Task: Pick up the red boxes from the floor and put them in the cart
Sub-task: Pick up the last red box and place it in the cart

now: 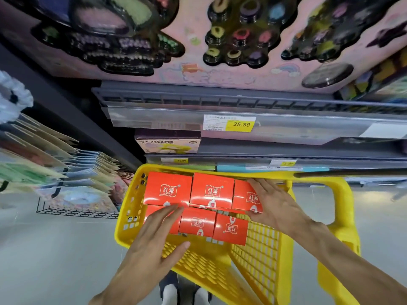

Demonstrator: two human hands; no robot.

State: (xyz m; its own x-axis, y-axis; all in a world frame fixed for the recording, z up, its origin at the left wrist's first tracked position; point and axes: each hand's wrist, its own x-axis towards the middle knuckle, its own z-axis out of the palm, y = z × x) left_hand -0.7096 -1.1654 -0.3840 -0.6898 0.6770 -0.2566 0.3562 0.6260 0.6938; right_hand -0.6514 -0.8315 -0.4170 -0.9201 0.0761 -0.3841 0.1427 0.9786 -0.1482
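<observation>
Six red boxes (pixel 212 190) lie in the cart (pixel 259 249). The left hand (pixel 154 236) rests flat, fingers spread, on one; the right hand (pixel 272 201) lies spread against another's side. They look light, stiff and glossy; grip opposite sides.

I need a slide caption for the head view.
Both hands arrange six red boxes in a yellow cart.

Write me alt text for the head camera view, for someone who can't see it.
Two bare hands arrange six red boxes in two rows inside a yellow shopping cart; the left hand lies flat on the near-left box, the right hand on the far-right one. Store shelves with price tags stand behind.
</observation>
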